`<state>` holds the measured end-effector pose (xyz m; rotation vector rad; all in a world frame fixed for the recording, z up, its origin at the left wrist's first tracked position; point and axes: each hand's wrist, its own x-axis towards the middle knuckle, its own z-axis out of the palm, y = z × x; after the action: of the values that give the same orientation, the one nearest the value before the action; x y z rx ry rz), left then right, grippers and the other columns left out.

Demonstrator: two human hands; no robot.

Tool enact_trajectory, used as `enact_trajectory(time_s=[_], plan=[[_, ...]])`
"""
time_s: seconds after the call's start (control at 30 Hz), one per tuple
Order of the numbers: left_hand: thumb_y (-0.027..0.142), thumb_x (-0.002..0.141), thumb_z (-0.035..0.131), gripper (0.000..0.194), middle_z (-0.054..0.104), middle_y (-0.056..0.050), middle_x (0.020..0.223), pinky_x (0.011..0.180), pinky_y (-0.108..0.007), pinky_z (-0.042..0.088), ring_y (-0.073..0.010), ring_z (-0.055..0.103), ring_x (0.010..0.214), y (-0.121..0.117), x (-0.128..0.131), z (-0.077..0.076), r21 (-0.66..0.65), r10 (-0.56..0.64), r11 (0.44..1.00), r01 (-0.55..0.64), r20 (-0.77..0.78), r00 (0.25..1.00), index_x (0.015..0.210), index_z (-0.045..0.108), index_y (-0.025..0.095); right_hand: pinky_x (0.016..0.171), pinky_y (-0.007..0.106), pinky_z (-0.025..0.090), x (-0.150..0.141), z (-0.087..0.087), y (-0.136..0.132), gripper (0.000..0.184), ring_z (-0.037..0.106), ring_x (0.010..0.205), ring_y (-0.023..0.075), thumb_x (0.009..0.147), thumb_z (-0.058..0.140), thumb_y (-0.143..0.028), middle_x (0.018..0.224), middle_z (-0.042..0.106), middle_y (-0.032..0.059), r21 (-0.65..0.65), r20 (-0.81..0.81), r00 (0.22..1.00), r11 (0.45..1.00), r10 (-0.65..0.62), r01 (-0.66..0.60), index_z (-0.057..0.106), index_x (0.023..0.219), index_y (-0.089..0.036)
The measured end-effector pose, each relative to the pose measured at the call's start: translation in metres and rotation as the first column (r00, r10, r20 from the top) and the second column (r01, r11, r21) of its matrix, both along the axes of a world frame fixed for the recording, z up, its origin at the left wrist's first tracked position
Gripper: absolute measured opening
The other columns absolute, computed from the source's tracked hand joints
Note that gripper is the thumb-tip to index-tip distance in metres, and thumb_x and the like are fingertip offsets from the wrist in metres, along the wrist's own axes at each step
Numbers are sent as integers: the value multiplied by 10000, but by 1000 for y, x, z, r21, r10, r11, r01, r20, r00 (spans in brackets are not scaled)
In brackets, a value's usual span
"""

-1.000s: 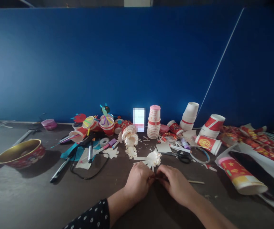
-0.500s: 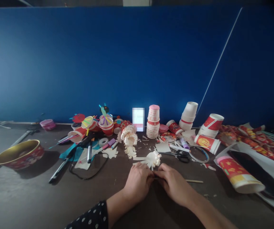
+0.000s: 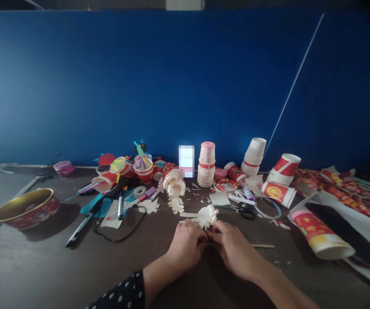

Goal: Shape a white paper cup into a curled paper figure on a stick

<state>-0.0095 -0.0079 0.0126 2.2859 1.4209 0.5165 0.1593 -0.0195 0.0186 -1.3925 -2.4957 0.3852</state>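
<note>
L hand (image 3: 185,248), R hand (image 3: 233,249) drawn closer to white paper rosette (image 3: 207,216); fingers (image 3: 216,227) closed on its base, petals ruffled.

paper flower (image 3: 207,216) between left hand (image 3: 185,248), right hand (image 3: 233,249); cup stack (image 3: 206,171) behind; bowl (image 3: 25,208) far left

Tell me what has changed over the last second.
The whole scene sits slightly further left in the view, so the head camera has turned a little. The left hand and right hand have shifted only slightly, staying together just below the white paper flower; no clear grasp or release shows. The scissors, wooden stick and gold-rimmed bowl lie as they did.
</note>
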Motion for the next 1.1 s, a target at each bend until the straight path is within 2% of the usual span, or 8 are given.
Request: enact_trajectory(time_s=[0.13,0.33,0.73,0.93,1.1], plan=[[144,741,552,107,625,-34,814,770,-341,365,-224,495,884,-3,1,3,43,-55,997,57,-61,997,701,637,196,736,289,352,1,3,-2,384,498,900,190,797,428,-69,962,549,64,-27,23,1000,1000,-4,5,607,1085,-248],[149,774,493,82,596,-57,878,782,-354,351,-226,464,906,-4,2,1,107,-120,985,137,-147,982,766,569,178,719,310,331,0,7,-5,288,483,904,200,858,394,-141,977,551,64,-2,113,993,999,-37,37,644,950,-250],[159,791,451,96,578,-87,943,800,-384,346,-238,439,916,-9,4,3,77,-100,990,115,-182,978,810,545,173,749,337,312,-2,8,-6,319,451,911,208,871,351,-117,1021,551,64,56,123,992,998,-21,14,633,953,-242],[147,819,399,147,578,-92,931,802,-405,344,-234,438,891,-8,11,-2,103,-59,991,81,-203,977,841,544,164,749,338,310,-3,7,-3,266,439,903,207,858,382,-153,1012,545,61,71,112,993,997,-35,27,631,910,-232],[121,800,407,151,586,-97,927,803,-420,344,-243,454,902,-8,16,-5,106,-21,994,42,-192,981,844,549,146,730,322,322,2,5,3,274,443,880,200,816,406,-114,944,556,61,100,75,996,994,-47,39,638,914,-221]])
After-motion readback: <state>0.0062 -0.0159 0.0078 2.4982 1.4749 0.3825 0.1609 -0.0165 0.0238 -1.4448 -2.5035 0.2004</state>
